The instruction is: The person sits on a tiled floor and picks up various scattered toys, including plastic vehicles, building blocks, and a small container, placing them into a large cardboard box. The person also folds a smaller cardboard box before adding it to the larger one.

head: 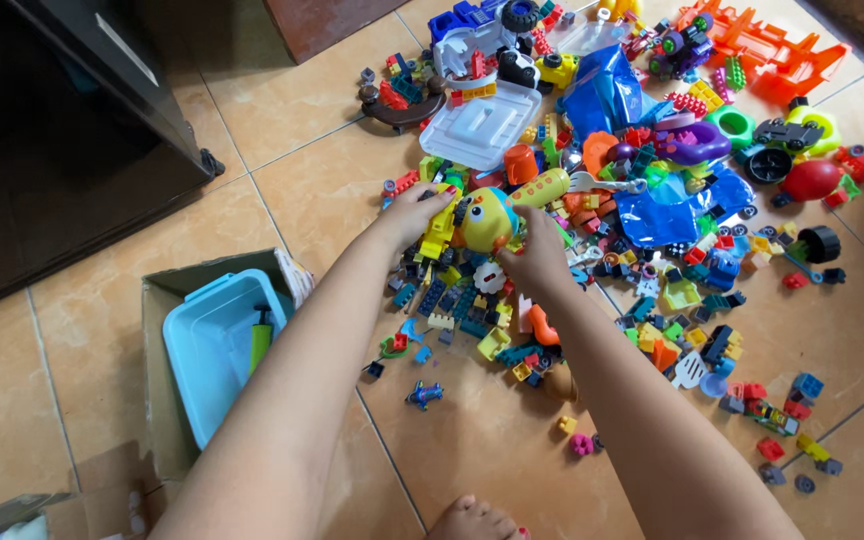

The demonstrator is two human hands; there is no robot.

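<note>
Held item: yellow toy (485, 220), rounded, with blue and orange patches, a dark eye-like spot and a yellow tube-shaped part running up to the right. Position: above the tiled floor (312, 190), at the near edge of the toy pile (592, 200), between both hands. Left hand (414, 212) at the toy's left side, fingers curled around a yellow block piece touching the toy. Right hand (537, 258) at the toy's lower right, fingers closed on its underside; fingertips hidden behind the toy. Count: one yellow toy; two hands; one bare foot (472, 520) at the bottom edge. Nearby: one white plastic tray (480, 125) beyond the toy; one orange toy frame (782, 50) far right; one red ball (810, 180); one light-blue plastic bin (214, 345) inside one cardboard box (157, 400), well apart to the left. Small blocks too many to count.
</note>
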